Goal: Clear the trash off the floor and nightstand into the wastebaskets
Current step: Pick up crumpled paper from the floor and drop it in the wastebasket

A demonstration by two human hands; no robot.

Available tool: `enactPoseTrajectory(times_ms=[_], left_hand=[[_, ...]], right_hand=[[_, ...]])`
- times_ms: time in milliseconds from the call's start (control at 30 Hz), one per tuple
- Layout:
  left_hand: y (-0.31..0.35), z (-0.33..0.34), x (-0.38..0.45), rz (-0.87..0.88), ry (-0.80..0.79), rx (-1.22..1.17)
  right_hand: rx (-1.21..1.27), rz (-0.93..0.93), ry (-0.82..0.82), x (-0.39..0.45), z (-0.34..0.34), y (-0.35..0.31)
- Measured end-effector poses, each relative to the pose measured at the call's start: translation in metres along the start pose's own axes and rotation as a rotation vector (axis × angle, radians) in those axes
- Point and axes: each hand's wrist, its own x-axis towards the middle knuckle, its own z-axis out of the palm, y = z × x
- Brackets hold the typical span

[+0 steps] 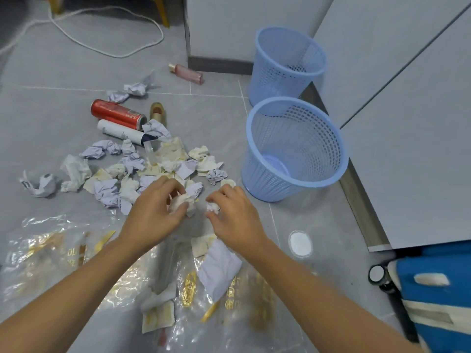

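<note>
On the grey floor, left hand (155,212) fingers pinched round a tissue wad (178,203), right hand (235,215) fingers curled on a smaller wad (212,207) (both baskets apart).

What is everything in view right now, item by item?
wastebaskets: two, blue, right, by the cabinet; near one tilted.
crumpled papers: many, white and lilac, floor centre.
can: one, red, on its side, behind the pile.
tube: one, white, beside the can.
pink bottle: one, lying near the wall.
gold-capped bottle: one, right of the can.
plastic wrappers: several, clear with gold print, near floor.
cord: one, white, far floor.
blue bag: one, lower right.
hands: left gripping a paper wad; right pinching a small wad.
</note>
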Motion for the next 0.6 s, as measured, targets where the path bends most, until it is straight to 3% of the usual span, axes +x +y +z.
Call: enactPoseTrajectory(times_ms=[133, 233, 367, 500, 600], left_hand=[[0.062, -0.045, 0.035, 0.151, 0.083, -0.095], [0.113, -0.054, 0.078, 0.298, 0.092, -0.106], [0.16, -0.024, 0.136, 0.389, 0.063, -0.078], [0.172, 0.005, 0.161, 0.319, -0.054, 0.016], [0.157, -0.001, 0.15, 0.299, 0.005, 0.065]], right_hand=[[0.064, -0.065, 0.313, 0.009, -0.085, -0.019], [0.018, -0.006, 0.455, 0.025, -0.14, -0.001], [0.019, 0.157, 0.518, 0.043, -0.174, 0.045], [-0.053, 0.26, 0.412, 0.047, -0.182, 0.076], [-0.08, 0.276, 0.416, 0.044, -0.179, 0.076]])
